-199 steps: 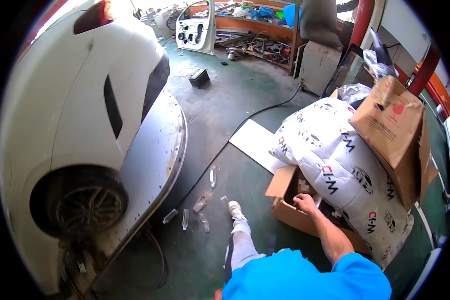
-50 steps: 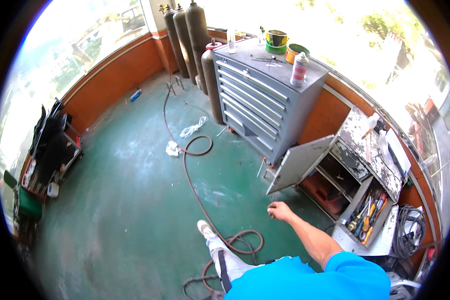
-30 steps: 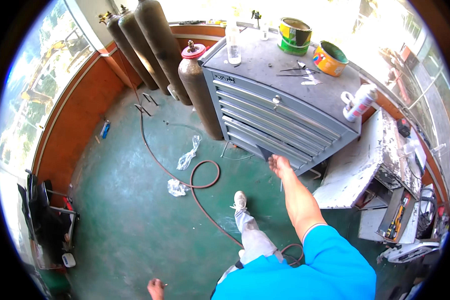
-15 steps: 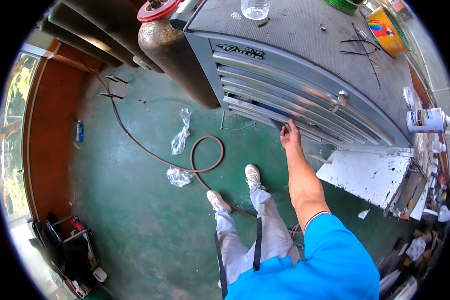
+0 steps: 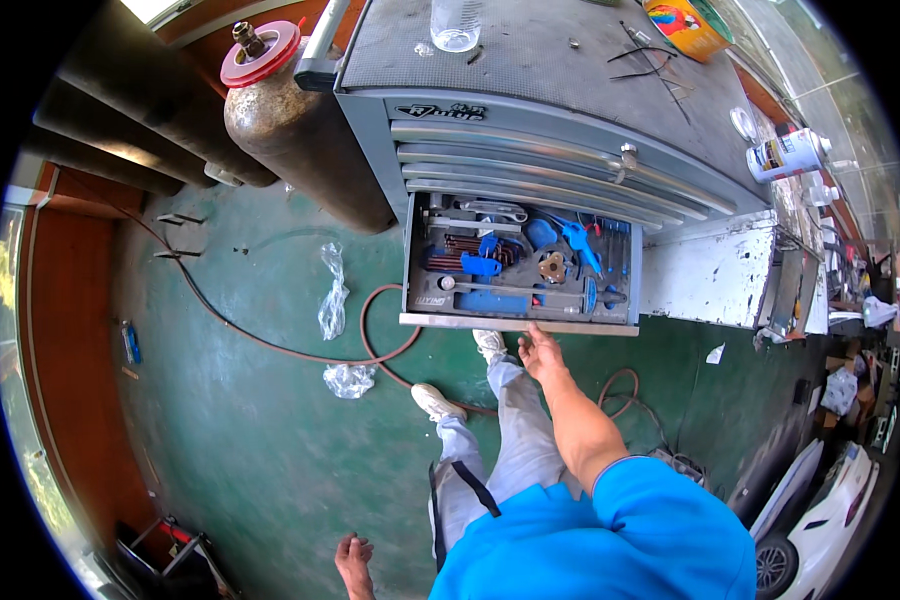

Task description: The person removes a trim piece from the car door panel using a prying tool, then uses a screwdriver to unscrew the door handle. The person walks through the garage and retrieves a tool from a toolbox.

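Observation:
A grey tool chest (image 5: 380,150) stands before me with one drawer (image 5: 600,328) pulled out toward me. My right hand (image 5: 538,355) is closed on the drawer's front edge, fingertips over the lip. Inside lie a hex key set (image 5: 481,265) in a blue holder, a long-handled metal tool (image 5: 520,291), a blue-handled tool (image 5: 578,240) and a brown lobed knob (image 5: 552,266). Down at the lower edge, over the floor, my left hand (image 5: 353,558) hangs with loosely bent fingers, nothing visible in it.
Left of the chest stands a brown gas cylinder (image 5: 300,140). A hose (image 5: 260,340) loops over the green floor beside crumpled plastic (image 5: 332,290). On the chest top are a clear cup (image 5: 456,25) and an orange can (image 5: 692,28). A white worn panel (image 5: 705,270) adjoins it.
The drawer has slid out toward me with my right hand at its front, and its tools have come into view. My left hand has appeared at the lower edge. The view has shifted right.

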Demonstrator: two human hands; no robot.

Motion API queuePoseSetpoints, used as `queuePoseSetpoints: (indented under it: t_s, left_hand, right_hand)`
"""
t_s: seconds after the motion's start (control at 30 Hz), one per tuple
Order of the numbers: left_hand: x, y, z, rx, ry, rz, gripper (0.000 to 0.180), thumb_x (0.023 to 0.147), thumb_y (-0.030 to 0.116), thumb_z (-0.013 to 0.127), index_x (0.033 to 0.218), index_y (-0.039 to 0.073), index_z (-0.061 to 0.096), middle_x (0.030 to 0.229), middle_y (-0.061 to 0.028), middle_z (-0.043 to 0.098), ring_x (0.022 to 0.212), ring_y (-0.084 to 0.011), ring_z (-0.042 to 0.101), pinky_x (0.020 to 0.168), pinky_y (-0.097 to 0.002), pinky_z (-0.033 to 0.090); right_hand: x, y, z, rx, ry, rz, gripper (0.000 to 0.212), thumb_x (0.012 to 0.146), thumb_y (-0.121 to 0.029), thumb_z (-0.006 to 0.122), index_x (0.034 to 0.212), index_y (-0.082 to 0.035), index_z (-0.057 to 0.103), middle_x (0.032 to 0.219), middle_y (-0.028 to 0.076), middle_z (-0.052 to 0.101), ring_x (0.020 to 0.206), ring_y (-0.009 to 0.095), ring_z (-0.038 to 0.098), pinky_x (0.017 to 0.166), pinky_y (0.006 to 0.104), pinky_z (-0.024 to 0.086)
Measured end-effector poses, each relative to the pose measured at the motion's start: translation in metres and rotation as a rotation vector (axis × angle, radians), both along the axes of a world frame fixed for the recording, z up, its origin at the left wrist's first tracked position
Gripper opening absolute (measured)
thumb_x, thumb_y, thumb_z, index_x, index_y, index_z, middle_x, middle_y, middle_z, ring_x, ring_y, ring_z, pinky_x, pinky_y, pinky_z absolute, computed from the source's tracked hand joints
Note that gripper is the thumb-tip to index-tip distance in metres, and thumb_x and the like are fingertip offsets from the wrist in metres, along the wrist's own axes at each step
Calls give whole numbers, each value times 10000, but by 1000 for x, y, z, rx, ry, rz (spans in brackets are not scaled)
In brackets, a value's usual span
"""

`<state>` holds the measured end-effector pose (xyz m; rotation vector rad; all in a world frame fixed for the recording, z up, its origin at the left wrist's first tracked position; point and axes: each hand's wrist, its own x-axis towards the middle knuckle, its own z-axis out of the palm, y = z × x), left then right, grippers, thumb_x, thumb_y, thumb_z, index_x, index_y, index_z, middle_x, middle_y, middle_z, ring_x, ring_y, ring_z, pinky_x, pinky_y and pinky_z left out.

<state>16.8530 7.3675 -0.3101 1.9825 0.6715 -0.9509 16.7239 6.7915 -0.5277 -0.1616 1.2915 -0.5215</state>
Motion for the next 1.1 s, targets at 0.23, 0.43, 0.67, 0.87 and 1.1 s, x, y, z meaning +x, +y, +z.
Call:
queuePoseSetpoints:
  t_s: [0.23,0.43,0.67,0.87,1.1]
  left_hand:
    - [-53,4,-27,34,230,-62,360,949,230,568,1217,-11,571,994,-142,690,787,-230,691,695,-327,535]
    - [-63,-25,-14,40,247,-60,386,951,233,564,1244,-17,567,1021,-152,687,829,-235,691,719,-326,534]
    - [-52,-67,-7,50,205,-94,385,958,233,563,1249,-19,567,1011,-137,686,837,-223,687,737,-324,530]
    - [-60,-78,-5,64,204,-92,371,959,221,570,1239,-21,571,1003,-137,688,834,-222,687,745,-324,531]
    - [-72,-91,-3,64,208,-60,384,960,223,568,1253,-24,568,1027,-147,689,856,-225,689,753,-324,532]
  right_hand:
    - [-17,17,37,87,228,726,310,920,-369,668,1014,-75,648,873,57,695,683,157,628,609,305,497]
    - [24,-18,50,-755,530,1236,268,857,-274,679,987,-40,691,816,118,708,708,220,673,673,362,511]
    - [93,-71,40,-1164,790,1044,223,861,-185,615,1045,-76,679,1044,134,673,958,355,637,813,456,508]
    - [120,-98,25,-1212,782,1200,275,838,-124,626,1104,-73,675,1136,131,641,1001,359,616,855,450,500]
    - [136,-97,33,-1425,807,1313,200,790,-83,590,961,-98,693,1023,99,634,984,316,628,825,457,526]
